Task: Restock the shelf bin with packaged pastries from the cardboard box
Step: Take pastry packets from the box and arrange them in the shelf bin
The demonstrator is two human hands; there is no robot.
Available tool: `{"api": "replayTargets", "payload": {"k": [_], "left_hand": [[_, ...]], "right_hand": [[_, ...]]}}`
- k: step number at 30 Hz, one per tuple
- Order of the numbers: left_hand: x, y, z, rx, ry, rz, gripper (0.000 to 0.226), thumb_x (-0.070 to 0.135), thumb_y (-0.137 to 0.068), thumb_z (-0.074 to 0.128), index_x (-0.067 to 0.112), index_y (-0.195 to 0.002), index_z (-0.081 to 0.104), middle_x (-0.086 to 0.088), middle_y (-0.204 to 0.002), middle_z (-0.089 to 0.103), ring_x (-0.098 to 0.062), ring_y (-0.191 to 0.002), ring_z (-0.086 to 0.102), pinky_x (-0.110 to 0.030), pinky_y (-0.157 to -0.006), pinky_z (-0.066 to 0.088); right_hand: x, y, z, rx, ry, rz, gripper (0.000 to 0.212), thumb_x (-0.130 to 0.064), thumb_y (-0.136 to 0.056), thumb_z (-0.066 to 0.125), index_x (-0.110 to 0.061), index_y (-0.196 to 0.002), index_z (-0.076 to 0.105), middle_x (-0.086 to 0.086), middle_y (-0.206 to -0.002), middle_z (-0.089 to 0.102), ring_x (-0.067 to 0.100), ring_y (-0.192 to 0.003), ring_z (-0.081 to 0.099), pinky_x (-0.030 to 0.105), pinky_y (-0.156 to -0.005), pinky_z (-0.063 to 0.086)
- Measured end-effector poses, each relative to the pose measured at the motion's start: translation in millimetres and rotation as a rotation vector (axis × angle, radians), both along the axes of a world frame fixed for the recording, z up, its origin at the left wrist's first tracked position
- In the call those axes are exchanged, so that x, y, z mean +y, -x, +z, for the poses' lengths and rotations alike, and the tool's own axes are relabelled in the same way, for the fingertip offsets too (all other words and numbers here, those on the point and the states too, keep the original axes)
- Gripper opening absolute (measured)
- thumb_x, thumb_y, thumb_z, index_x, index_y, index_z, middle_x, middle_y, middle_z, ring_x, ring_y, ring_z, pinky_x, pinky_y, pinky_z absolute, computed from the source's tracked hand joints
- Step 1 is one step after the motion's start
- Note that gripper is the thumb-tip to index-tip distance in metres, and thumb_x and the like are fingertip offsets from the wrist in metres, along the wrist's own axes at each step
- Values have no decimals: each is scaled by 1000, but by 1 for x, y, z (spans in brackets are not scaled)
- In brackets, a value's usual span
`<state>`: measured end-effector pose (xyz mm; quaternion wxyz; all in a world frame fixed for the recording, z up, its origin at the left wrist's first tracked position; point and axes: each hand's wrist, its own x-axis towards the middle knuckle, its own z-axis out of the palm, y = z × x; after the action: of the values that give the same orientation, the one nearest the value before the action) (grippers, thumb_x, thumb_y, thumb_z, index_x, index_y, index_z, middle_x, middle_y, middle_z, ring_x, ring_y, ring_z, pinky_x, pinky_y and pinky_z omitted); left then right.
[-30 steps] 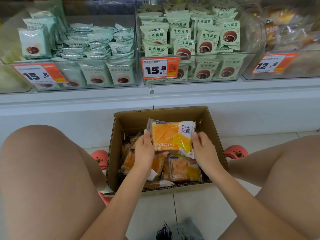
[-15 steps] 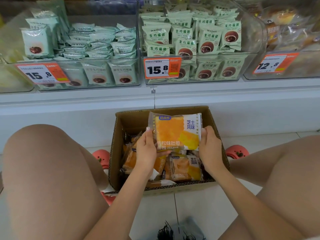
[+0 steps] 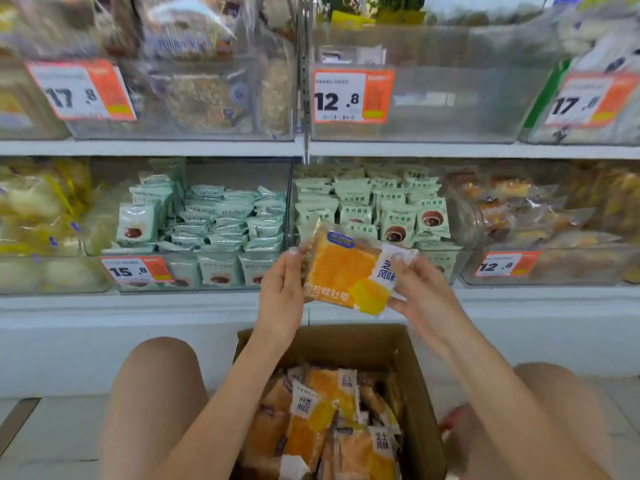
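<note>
Crouched between bare knees, a person holds one packaged pastry (image 3: 349, 271) in the air above an open cardboard box (image 3: 420, 393), level with the lower shelf. The left hand (image 3: 282, 289) grips the packet's left edge, fingers curled behind it and thumb in front; the right hand (image 3: 420, 292) pinches its right edge. The wrapper is glossy film, orange and yellow with a white panel of printed characters, and it sits tilted. Below, the brown corrugated box is crammed with more of the same crinkled packets (image 3: 325, 427), lying at all angles. Behind the raised packet stands a clear plastic bin (image 3: 433, 261) of pale green pouches, partly hidden by it. On the upper shelf, a transparent bin (image 3: 450, 109) tagged 12.8 (image 3: 351, 97) looks almost bare. Neighbouring bins are blurred.
</note>
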<state>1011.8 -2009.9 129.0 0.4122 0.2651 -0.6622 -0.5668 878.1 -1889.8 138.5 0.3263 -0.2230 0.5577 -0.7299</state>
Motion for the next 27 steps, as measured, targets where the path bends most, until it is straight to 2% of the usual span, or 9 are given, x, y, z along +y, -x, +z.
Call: {"api": "replayTargets", "payload": {"k": [4,8,10,13,15,17,20,24,27], "left_hand": [[-26,34,72,78,260,-47,44,34,-103,24,21,-117,64,8,-90,70,0,-82,65,-10,-72,46],[-71,65,133,-16,870,276,46,41,-98,26,14,-120,57,2,-86,63,-14,-78,57,-24,-63,38],[-91,89,161,-47,1165,463,35,24,-95,35,3,-113,56,-11,-97,61,-24,-90,51,-31,-77,41],[-112,134,184,-201,1476,551,32,23,-90,39,2,-96,62,-11,-85,63,-28,-83,53,-43,-91,44],[-121,156,183,-311,1529,609,37,30,-89,38,8,-80,67,-8,-68,64,-28,-64,59,-35,-71,50],[-127,167,176,-311,1534,655,38,30,-89,39,12,-67,64,-6,-55,59,-25,-49,55,-27,-51,41],[-132,172,172,-194,1571,737,37,29,-89,40,15,-59,57,-3,-52,54,-24,-47,52,-26,-49,35],[-133,175,166,-147,1602,815,35,30,-89,43,16,-59,57,-3,-52,53,-24,-48,50,-29,-51,31],[-135,177,166,-149,1592,835,36,31,-89,43,17,-58,55,-3,-52,52,-25,-49,49,-33,-55,26]], "right_hand": [[-25,32,82,183,60,-70,7,-9,-88,60,-15,-91,63,0,-81,71,15,-73,68,36,-65,58],[-44,80,183,405,195,-169,10,-14,-89,61,-14,-99,61,-1,-84,70,13,-73,68,34,-64,57],[-60,108,224,524,233,-256,10,-15,-88,64,-15,-97,62,1,-88,69,13,-77,66,33,-68,55],[-100,151,256,665,155,-381,19,-17,-83,71,-8,-98,66,11,-95,69,22,-86,66,38,-76,53],[-131,175,261,709,48,-393,20,-14,-82,72,-8,-100,65,10,-93,67,21,-82,63,30,-70,51],[-160,189,259,772,-90,-339,23,-12,-82,72,-6,-103,65,9,-92,67,17,-77,61,20,-63,49],[-199,205,245,722,-181,-171,33,-11,-82,72,-4,-112,63,11,-103,67,18,-89,61,23,-66,49],[-236,213,236,597,-276,-8,28,-13,-80,74,-13,-105,61,3,-93,67,16,-84,62,33,-74,50],[-248,215,232,651,-352,-11,22,-7,-78,75,-17,-82,55,-1,-75,57,9,-66,54,24,-57,41]]}}
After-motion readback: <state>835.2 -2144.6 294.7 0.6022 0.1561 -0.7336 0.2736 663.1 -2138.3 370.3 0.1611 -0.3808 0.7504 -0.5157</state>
